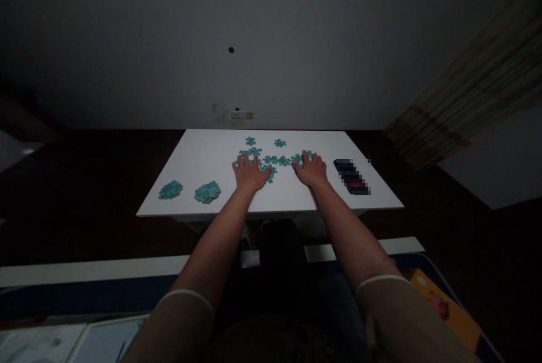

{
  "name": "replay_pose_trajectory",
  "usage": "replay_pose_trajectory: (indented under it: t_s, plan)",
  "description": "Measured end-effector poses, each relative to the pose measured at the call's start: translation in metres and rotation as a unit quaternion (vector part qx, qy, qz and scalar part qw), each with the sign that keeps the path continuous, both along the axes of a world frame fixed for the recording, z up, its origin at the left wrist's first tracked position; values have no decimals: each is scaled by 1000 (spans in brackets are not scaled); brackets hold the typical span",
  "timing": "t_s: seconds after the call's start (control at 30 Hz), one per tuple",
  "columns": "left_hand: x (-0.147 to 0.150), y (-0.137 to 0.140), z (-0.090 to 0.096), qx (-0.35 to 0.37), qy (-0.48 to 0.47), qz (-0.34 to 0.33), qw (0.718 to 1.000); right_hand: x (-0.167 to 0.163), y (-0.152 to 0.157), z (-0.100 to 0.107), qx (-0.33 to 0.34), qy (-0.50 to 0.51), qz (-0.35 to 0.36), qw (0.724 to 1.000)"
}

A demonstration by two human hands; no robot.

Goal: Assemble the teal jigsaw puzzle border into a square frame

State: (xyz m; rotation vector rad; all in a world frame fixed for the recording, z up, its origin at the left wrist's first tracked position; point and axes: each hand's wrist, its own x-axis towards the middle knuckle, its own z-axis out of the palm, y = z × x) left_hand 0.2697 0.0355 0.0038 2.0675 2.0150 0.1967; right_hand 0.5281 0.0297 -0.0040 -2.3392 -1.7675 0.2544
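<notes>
Teal jigsaw puzzle pieces (271, 160) lie spread across the middle of a white table (305, 196). My left hand (249, 173) rests palm down with its fingers spread over some of these pieces, hiding part of them. On the right side of the spread, my right hand (312, 171) also lies flat, fingers apart, its fingertips touching pieces. Two single puzzle pieces, one on the left (250, 141) and one on the right (280, 143), sit farther back. Neither hand grips anything that I can see.
Two heaps of teal pieces, a smaller one (170, 189) and a larger one (207, 192), stand at the table's front left. A dark, pixelated object (352, 177) lies on the right. Behind the table is a wall with a socket strip (242, 115). An orange box (444, 309) is at lower right.
</notes>
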Motion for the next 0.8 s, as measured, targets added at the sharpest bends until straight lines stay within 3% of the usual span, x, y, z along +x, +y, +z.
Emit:
replay_pose_trajectory:
  t_s: [0.13, 0.27, 0.8]
  plan:
    - [12, 6, 1, 0, -1, -39, 999, -3, 8, -1, -15, -16, 50, 999]
    - [29, 6, 0, 0, -4, -65, 998, -2, 7, 1, -5, -23, 56, 998]
    - [94, -28, -3, 29, -47, -101, 993, 5, -20, 5, 55, -10, 118, 991]
